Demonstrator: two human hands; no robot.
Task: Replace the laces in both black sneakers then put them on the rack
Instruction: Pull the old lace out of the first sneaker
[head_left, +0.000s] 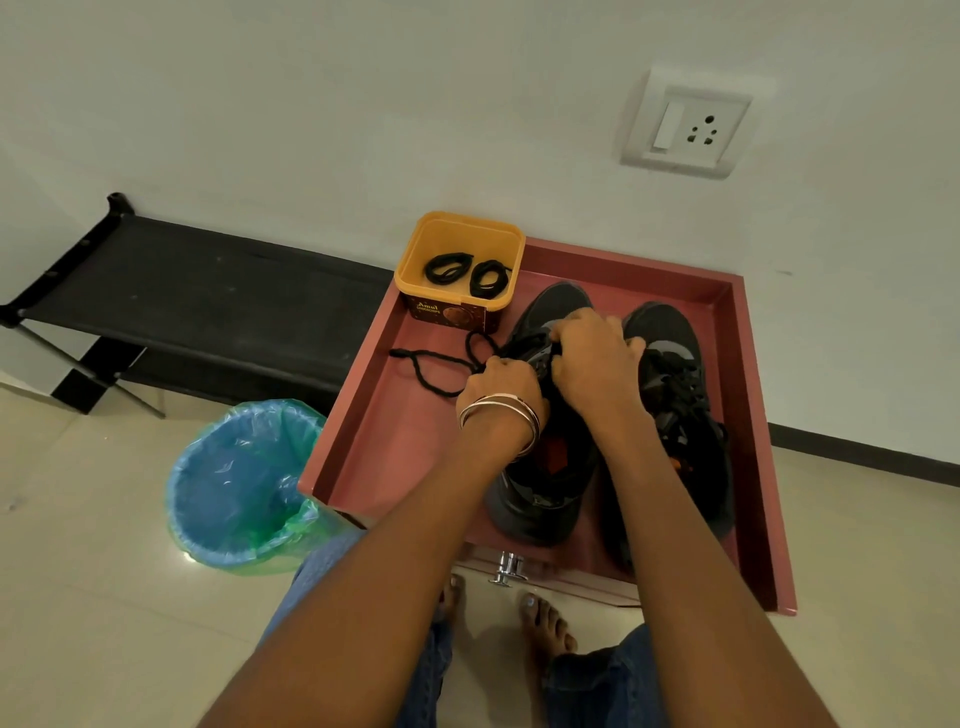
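With our left hand pinching the limp old lace and right hand curled over the left sneaker, we judge the cord soft, best gripped near its eyelet.

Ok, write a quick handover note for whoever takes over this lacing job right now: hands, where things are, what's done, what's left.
Left hand: pinching the loose black lace that trails from the left sneaker across the red tray.
Right hand: gripping that sneaker over its eyelets.
Right sneaker: beside it in the tray, still laced, untouched.
Two coiled laces lie in the yellow tub at the tray's far corner.
Black rack stands to the left, by the wall; the lined bin is near it.
Done: left sneaker's lace partly loose.
Left: finish it, relace both, put them on the rack.
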